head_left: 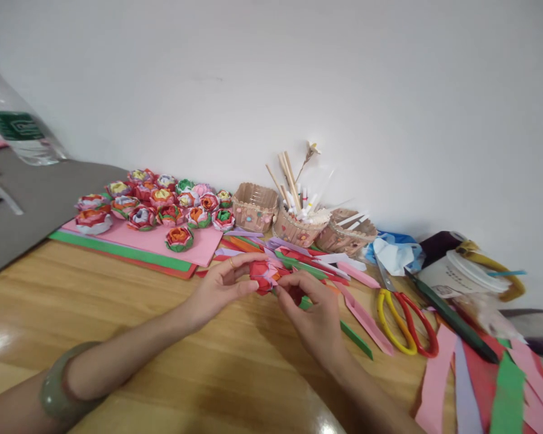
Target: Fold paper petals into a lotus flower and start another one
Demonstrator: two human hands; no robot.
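Near the middle of the view, a small red and pink paper flower is held above the wooden table. My left hand, with a ring on one finger, grips its left side between thumb and fingers. On the flower's right lower edge, the fingertips of my right hand are pinched against the paper. Folded paper strips in pink, green, red and purple lie just behind and to the right of my hands.
Several finished paper flowers sit on stacked coloured sheets at the left. Decorated baskets line the wall. Scissors, a dark green tool, a white tub and cut paper are on the right.
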